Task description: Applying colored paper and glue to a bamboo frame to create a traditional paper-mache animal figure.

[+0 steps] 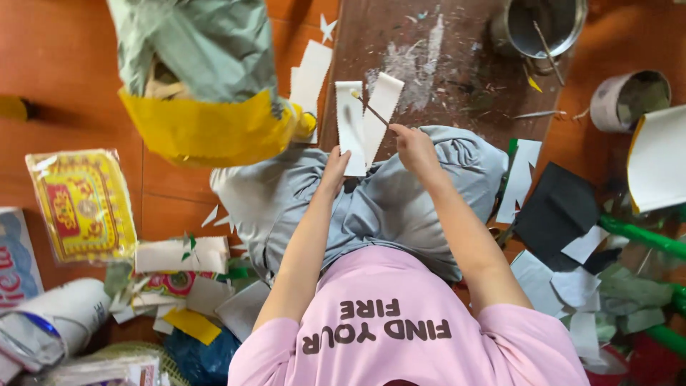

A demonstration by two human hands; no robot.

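Orange floor tiles spread around you, littered with paper scraps, and a dark, paste-smeared board lies on the far side, likely as a work surface. On its far right stands a metal pot with a stick in it, probably kept within reach for dipping. Your grey-trousered knees are folded up, propping the work close to you. Your left hand pinches the near edge of the white paper strips, holding them out flat. Your right hand grips a thin stick, its tip touching the strips just beyond your left hand.
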